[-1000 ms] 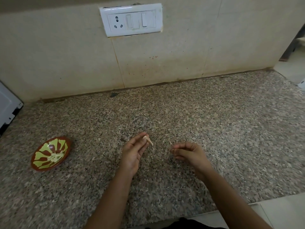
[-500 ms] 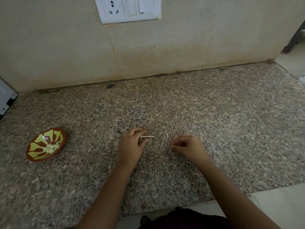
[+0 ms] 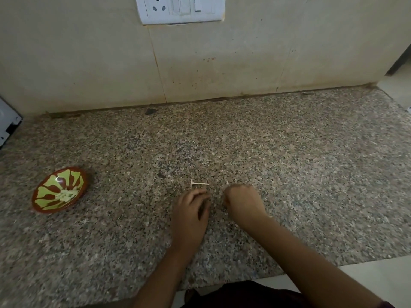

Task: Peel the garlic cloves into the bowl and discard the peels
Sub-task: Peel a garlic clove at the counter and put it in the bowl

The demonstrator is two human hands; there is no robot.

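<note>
We note a wall socket plate (image 3: 181, 8). The bowl (image 3: 42, 204), far left, holds pale peeled garlic (image 3: 66, 194). A thin peel (image 3: 200, 184) lies just beyond the left hand (image 3: 191, 211), whose fingers are loosely curled and empty. The right hand (image 3: 243, 203) is curled; contents indiscernible.

Home kitchen: speckled granite countertop (image 3: 266, 152) against a beige tiled backsplash (image 3: 89, 63), white wall socket and switch plate (image 3: 181, 8), painted bowl (image 3: 59, 192) holding peeled garlic, white appliance corner (image 3: 7, 123) at left.
</note>
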